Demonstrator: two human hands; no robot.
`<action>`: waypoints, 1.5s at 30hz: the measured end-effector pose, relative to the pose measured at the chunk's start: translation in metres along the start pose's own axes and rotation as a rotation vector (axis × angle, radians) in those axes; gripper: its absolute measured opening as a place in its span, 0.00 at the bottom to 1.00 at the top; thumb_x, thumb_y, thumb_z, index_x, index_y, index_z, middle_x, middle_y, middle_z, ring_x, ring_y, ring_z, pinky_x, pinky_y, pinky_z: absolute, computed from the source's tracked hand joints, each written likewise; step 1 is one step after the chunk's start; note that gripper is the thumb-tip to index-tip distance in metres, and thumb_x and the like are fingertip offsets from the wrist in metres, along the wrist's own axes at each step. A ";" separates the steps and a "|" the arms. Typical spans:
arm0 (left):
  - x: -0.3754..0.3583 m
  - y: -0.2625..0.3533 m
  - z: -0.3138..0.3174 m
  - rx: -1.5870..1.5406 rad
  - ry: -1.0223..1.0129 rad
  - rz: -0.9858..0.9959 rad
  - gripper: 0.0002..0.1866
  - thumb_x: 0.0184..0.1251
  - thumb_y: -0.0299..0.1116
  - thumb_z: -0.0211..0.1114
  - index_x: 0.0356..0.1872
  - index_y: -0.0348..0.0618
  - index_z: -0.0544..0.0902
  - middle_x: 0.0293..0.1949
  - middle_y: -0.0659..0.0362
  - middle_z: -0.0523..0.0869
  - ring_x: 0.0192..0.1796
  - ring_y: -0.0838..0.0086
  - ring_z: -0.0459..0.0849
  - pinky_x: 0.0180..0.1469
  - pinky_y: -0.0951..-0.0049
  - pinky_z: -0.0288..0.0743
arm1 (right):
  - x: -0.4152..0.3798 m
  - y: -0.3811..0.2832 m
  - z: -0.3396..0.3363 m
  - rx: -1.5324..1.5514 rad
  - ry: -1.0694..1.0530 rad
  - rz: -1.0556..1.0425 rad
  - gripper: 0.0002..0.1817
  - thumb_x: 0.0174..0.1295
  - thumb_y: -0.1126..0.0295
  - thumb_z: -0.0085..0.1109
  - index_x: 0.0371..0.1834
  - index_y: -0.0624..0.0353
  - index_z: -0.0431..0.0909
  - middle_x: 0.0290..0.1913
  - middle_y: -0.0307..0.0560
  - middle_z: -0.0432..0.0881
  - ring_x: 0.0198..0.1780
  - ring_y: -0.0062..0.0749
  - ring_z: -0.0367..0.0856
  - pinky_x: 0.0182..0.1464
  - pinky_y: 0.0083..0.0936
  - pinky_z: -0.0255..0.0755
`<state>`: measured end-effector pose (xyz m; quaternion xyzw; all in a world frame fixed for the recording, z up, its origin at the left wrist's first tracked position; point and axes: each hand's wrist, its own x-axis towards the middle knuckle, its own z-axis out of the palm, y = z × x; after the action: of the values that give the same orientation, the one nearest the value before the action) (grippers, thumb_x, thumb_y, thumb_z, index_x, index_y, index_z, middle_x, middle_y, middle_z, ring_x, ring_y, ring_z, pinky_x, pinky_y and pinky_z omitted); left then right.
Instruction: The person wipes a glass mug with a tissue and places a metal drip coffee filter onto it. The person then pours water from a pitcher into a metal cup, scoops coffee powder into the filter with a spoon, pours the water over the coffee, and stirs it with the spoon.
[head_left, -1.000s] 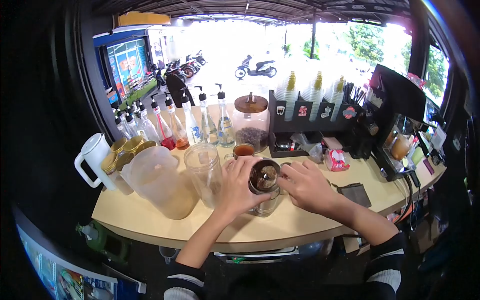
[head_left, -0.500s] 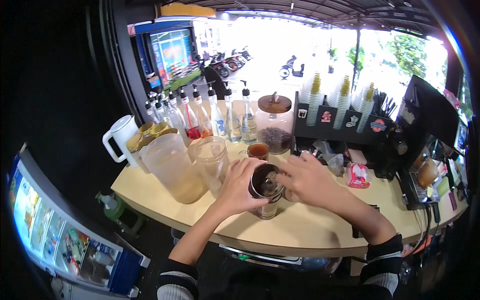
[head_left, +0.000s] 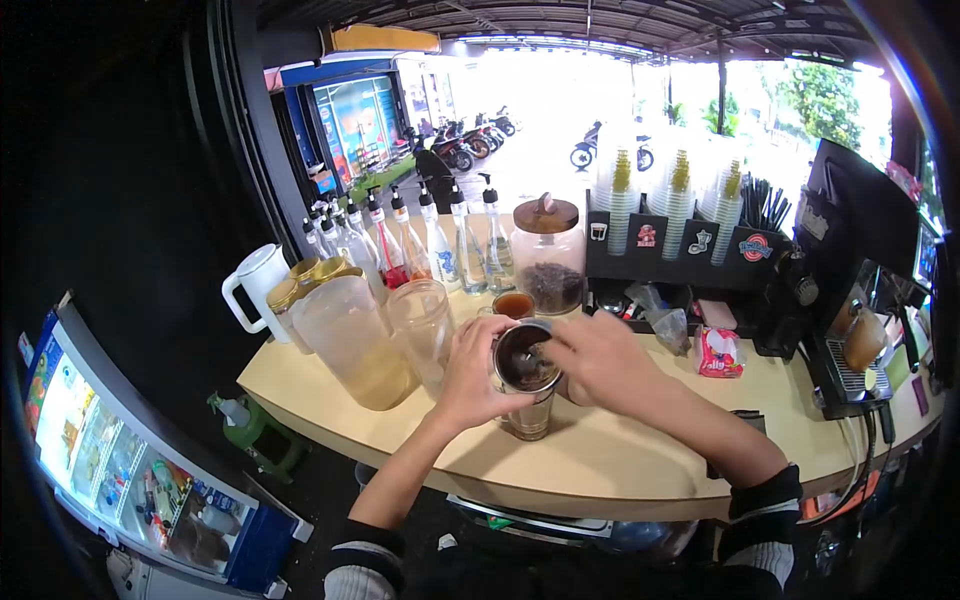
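Observation:
My left hand (head_left: 474,372) is wrapped round the side of a dark-lined metal cup (head_left: 526,350), its thumb along the near side. Wet dark liquid or grounds glisten inside the cup. Directly below the cup stands a clear glass (head_left: 530,420) on the counter. At the cup's right rim is my right hand (head_left: 605,362), fingers curled and pinched together, slightly blurred; I cannot tell what they hold. Just behind the cup sits a glass mug of reddish-brown drink (head_left: 514,304). A clear empty jar (head_left: 420,310) stands left of my left hand.
A big plastic pitcher (head_left: 345,335) and a white jug (head_left: 262,275) stand left on the counter (head_left: 640,470). Pump bottles (head_left: 465,245) line the back, beside a wooden-lidded jar (head_left: 548,250). Cup stacks (head_left: 678,205), a pink packet (head_left: 719,352) and a coffee machine (head_left: 850,370) are to the right.
My right hand has shifted slightly at the cup's rim, its fingers more blurred. The cup's opening has moved a little left. The whole view has also shifted slightly.

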<state>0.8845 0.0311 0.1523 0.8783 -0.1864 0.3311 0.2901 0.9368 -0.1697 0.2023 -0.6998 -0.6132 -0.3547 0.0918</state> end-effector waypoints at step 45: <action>0.004 0.005 -0.015 -0.033 -0.048 -0.094 0.36 0.44 0.44 0.76 0.56 0.42 0.73 0.35 0.59 0.79 0.45 0.65 0.78 0.56 0.63 0.66 | 0.014 0.011 0.016 0.723 0.078 0.673 0.06 0.55 0.72 0.63 0.30 0.62 0.77 0.21 0.36 0.77 0.21 0.10 0.69 0.22 0.15 0.62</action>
<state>0.8782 0.0364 0.1661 0.8889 -0.1572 0.2928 0.3152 0.9528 -0.1521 0.2027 -0.7686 -0.4332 -0.0959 0.4608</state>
